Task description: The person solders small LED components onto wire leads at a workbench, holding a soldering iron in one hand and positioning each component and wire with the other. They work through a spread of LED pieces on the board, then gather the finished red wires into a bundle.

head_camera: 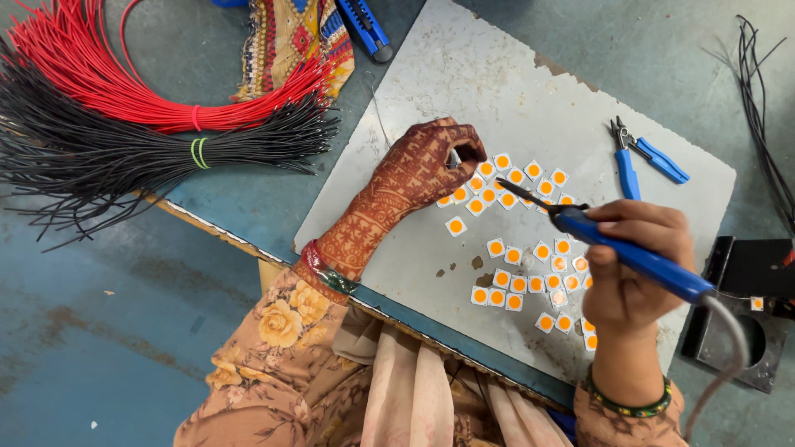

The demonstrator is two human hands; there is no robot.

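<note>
My right hand (pixel 633 265) grips a blue-handled soldering iron (pixel 629 252), its dark tip (pixel 515 191) pointing left over a scatter of small white square chips with orange centres (pixel 517 281). My left hand (pixel 422 165), patterned with henna, rests on the grey board (pixel 464 83) with fingers curled, pinching a thin piece of wire or solder near the upper chips (pixel 497 178). The two hands are a short distance apart, with the iron's tip close to the left fingers.
Bundles of red wires (pixel 99 74) and black wires (pixel 124 153) lie at the left. Blue-handled pliers (pixel 642 157) sit on the board's right. A blue utility knife (pixel 364 25) and patterned cloth (pixel 290 41) lie at the top. A black stand (pixel 745 306) is at the right.
</note>
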